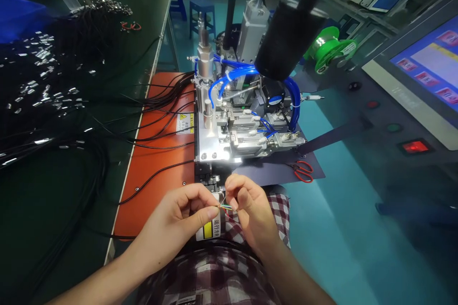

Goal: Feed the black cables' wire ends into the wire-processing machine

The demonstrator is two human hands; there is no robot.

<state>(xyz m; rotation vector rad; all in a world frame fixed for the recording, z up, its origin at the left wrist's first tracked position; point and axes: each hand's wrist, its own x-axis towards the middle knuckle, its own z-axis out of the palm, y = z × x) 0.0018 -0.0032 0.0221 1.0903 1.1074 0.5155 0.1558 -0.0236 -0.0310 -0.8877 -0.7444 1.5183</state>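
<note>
Dark green bench (43,209) runs along the left, under a teal floor (343,228) on the right. An orange plate (157,176) lies at the bench edge, black cables (157,105) trailing across it from a heap with shiny metal ends. A small metal fixture (236,128) with blue air hoses (229,78) stands on a dark mat. Red-handled scissors (302,170) lie on the mat, right of the hands. Green wire spool (327,47) behind; control panel with a lit red switch (415,146) and a touchscreen (429,64) far right. Blue stool (202,12) in the aisle.

Left hand (179,219) and right hand (246,205) meet just below the fixture, above a checked lap. Both pinch the thin coloured wires (225,207) of a cable end, thumb and forefinger closed on them, left from the left, right from the right.
</note>
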